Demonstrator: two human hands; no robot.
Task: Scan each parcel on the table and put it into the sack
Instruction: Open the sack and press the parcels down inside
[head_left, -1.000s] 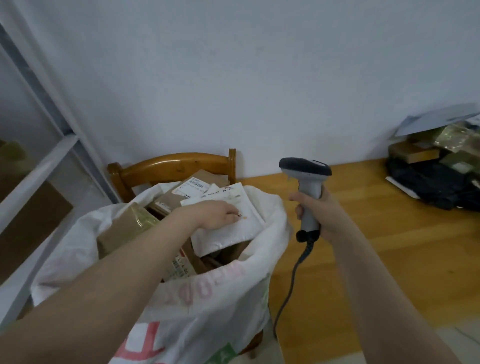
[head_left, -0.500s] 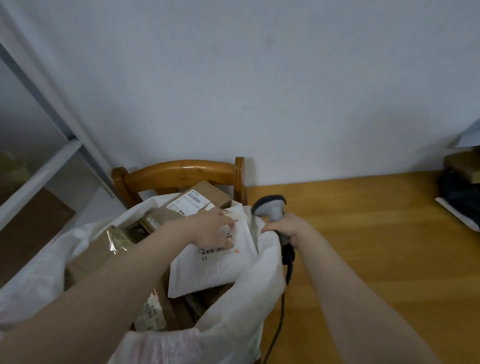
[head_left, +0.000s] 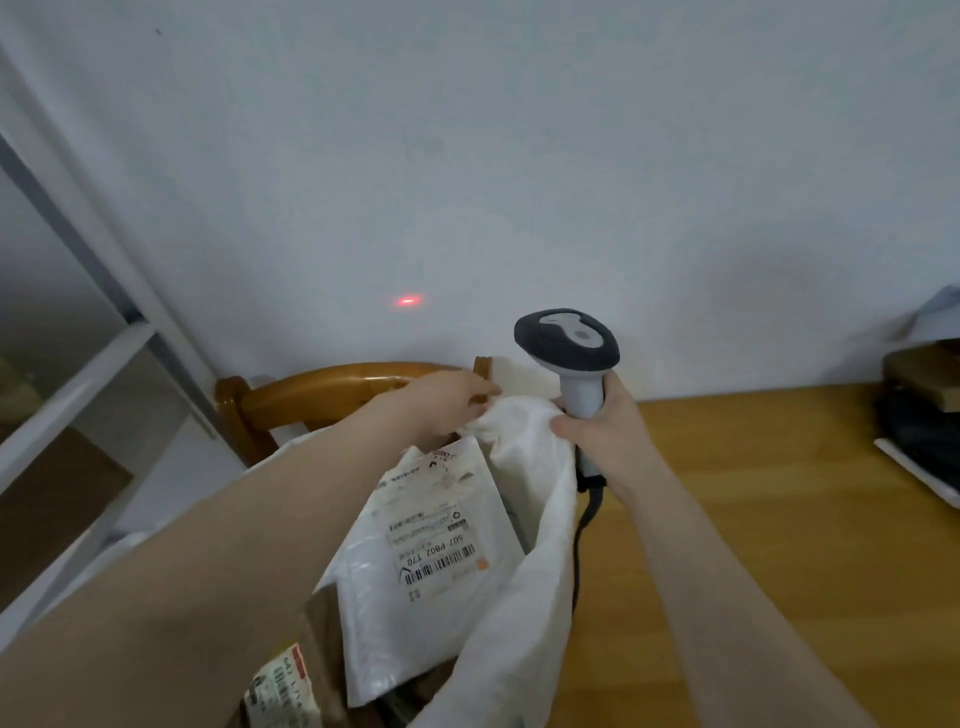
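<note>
the wooden table (head_left: 779, 519) carries a pile of parcels (head_left: 917, 410) at its right edge. the white sack (head_left: 519, 561) stands just beside its left edge, with the white mailer parcel (head_left: 415, 613) inside. the left hand (head_left: 447, 402) pinches the sack rim and the right hand (head_left: 602, 441) grips the barcode scanner (head_left: 569, 345). the putting-in seems done; the next move is to reach for another parcel.
</note>
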